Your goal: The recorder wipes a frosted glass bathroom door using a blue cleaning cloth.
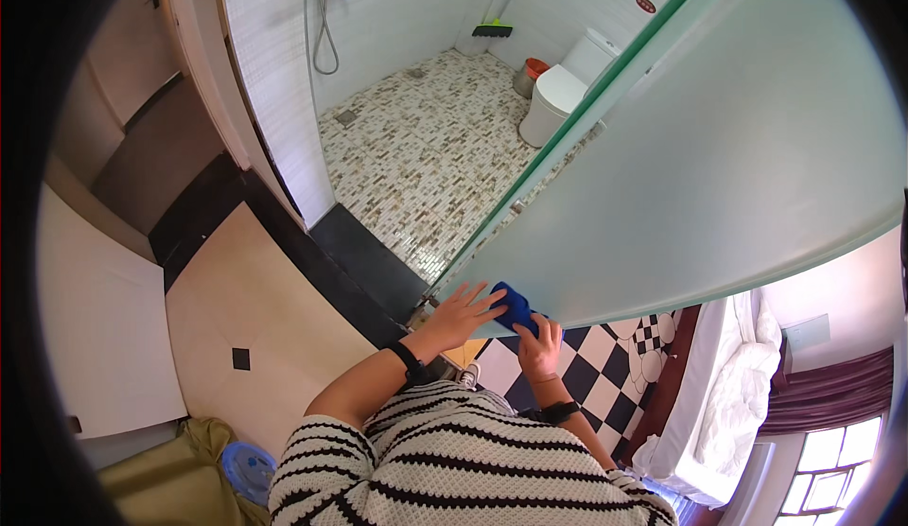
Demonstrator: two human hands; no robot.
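A frosted glass door [681,150] stands open before me, slanting across the view. Against the lower part of its pane lies a crumpled blue cloth [514,306]. My right hand [540,345] grips the cloth at its lower right, close to the door's edge. Spread fingers of my left hand [454,320] rest at the pane beside the cloth, and some fingertips reach the cloth's left side. Whether the left palm touches the glass cannot be seen. Near the left hand is a metal hinge fitting [430,300] at the door's corner.
A dark stone threshold [369,260] borders the mosaic-tiled bathroom floor [425,157]. Inside are a white toilet [550,104], an orange-rimmed bin [530,75], a broom head [492,29] and a shower hose [323,40]. A bed [723,405] stands right; a blue basin [248,471] sits lower left.
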